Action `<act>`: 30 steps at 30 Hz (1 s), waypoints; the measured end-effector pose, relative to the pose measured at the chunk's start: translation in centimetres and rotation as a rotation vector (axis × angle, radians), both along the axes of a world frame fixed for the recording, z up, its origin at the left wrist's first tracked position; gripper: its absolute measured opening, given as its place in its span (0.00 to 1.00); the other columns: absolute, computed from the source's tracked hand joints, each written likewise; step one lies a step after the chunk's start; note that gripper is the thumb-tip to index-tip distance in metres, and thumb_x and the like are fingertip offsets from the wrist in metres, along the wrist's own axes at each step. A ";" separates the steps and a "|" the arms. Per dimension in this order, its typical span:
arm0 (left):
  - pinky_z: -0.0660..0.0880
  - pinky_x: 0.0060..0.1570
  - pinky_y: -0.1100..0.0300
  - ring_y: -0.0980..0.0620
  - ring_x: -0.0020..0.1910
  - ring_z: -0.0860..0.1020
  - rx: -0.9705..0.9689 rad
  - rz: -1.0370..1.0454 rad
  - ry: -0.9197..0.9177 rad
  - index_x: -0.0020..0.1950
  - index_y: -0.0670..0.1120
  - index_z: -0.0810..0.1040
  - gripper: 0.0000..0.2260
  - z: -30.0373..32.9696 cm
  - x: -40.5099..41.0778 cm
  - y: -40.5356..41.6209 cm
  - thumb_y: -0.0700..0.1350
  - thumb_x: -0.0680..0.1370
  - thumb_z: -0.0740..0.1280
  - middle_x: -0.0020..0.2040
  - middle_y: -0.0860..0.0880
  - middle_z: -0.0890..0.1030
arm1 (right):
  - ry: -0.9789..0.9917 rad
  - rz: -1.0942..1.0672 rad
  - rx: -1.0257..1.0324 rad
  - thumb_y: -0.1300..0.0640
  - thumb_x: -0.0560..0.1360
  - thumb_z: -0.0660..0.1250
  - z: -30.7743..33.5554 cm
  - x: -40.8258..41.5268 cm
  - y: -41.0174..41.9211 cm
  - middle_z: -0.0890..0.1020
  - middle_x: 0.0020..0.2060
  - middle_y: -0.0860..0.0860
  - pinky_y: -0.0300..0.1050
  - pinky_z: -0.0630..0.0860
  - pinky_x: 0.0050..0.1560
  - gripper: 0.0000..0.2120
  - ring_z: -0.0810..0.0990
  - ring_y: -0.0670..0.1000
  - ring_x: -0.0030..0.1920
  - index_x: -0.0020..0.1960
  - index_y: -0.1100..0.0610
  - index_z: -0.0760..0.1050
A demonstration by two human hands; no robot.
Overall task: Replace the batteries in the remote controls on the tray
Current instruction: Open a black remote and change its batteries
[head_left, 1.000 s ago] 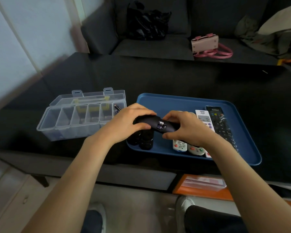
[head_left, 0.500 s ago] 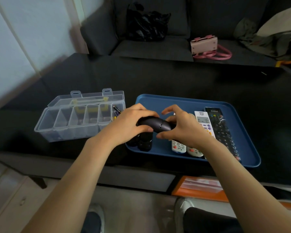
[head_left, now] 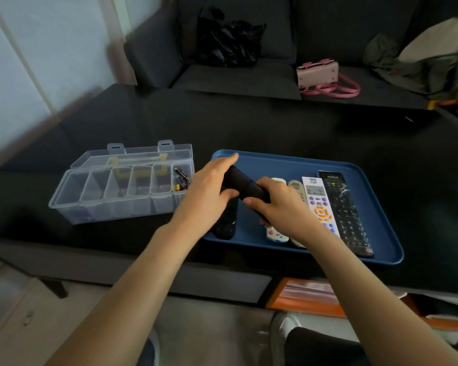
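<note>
Both hands' fingers [head_left: 229, 192] wrapped around black remote [head_left: 245, 184]

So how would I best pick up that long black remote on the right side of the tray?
Probably by its long sides near the middle, coming down from above. The long black remote lies flat on the blue tray, its right edge clear, but the white remote sits close on its left, so slide it right first.

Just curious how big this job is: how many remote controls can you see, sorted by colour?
Black: 3, the remote held in both hands, one lying on the tray under the left hand, and the long one at the right.
White or cream: 3, at and.
Total: 6
</note>
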State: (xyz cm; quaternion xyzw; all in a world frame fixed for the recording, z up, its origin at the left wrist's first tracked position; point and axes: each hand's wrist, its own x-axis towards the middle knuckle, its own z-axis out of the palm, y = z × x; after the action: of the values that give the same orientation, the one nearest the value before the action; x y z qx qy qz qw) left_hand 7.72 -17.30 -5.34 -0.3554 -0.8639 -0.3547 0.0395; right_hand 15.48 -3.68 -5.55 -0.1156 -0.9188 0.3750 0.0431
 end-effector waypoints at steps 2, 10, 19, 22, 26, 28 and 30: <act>0.58 0.64 0.67 0.50 0.68 0.68 0.028 0.091 -0.064 0.75 0.46 0.58 0.33 -0.2 0.3 0.7 0.40 0.73 0.70 0.69 0.46 0.70 | 0.014 -0.010 -0.061 0.56 0.78 0.65 0.2 0.0 -0.2 0.81 0.39 0.55 0.51 0.81 0.38 0.07 0.81 0.52 0.33 0.52 0.58 0.71; 0.71 0.61 0.61 0.52 0.61 0.76 0.286 0.153 -0.189 0.66 0.45 0.73 0.21 -0.4 -0.5 0.4 0.41 0.74 0.70 0.60 0.46 0.79 | 0.062 -0.023 -0.096 0.56 0.79 0.63 -0.2 0.1 -0.9 0.83 0.43 0.51 0.48 0.82 0.38 0.05 0.84 0.50 0.36 0.54 0.56 0.72; 0.65 0.67 0.58 0.51 0.69 0.68 0.257 0.122 -0.177 0.69 0.49 0.70 0.22 -0.4 -0.2 0.9 0.45 0.75 0.68 0.68 0.47 0.72 | 0.128 -0.126 -0.126 0.56 0.79 0.63 -0.5 0.1 -1.3 0.82 0.39 0.50 0.50 0.80 0.38 0.04 0.80 0.49 0.31 0.51 0.57 0.73; 0.59 0.69 0.57 0.50 0.73 0.61 0.212 0.153 -0.166 0.70 0.51 0.69 0.22 -0.4 -0.4 0.9 0.45 0.76 0.67 0.73 0.45 0.64 | 0.138 -0.123 -0.160 0.57 0.78 0.63 -0.6 -0.1 -1.4 0.82 0.39 0.50 0.50 0.80 0.37 0.02 0.80 0.48 0.30 0.50 0.54 0.72; 0.64 0.66 0.60 0.52 0.69 0.68 0.219 0.072 -0.219 0.70 0.50 0.68 0.22 -0.6 -1.0 0.8 0.44 0.77 0.66 0.68 0.47 0.72 | 0.095 -0.070 -0.290 0.62 0.79 0.60 0.2 -0.2 -1.6 0.81 0.43 0.51 0.39 0.78 0.35 0.09 0.80 0.45 0.36 0.56 0.52 0.72; 0.60 0.67 0.62 0.52 0.71 0.65 0.179 0.086 -0.185 0.71 0.49 0.66 0.22 -0.7 -0.9 1.0 0.43 0.77 0.65 0.70 0.47 0.70 | -0.007 -0.030 -0.445 0.66 0.80 0.55 0.6 -0.1 -1.6 0.80 0.47 0.52 0.38 0.80 0.41 0.16 0.80 0.45 0.44 0.61 0.50 0.70; 0.54 0.69 0.62 0.51 0.74 0.58 0.103 0.143 -0.058 0.72 0.47 0.65 0.23 -0.6 -0.9 1.1 0.41 0.77 0.65 0.73 0.48 0.65 | -0.098 -0.047 -0.506 0.68 0.79 0.52 0.8 0.0 -1.5 0.78 0.48 0.54 0.44 0.79 0.45 0.19 0.79 0.49 0.46 0.64 0.52 0.69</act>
State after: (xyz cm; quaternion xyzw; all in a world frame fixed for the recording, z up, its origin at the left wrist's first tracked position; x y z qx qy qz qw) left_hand 6.83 -16.19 -5.96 -0.2797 -0.8684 -0.4053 0.0578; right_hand 15.47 -5.16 -4.77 -0.1621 -0.7937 0.5859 -0.0232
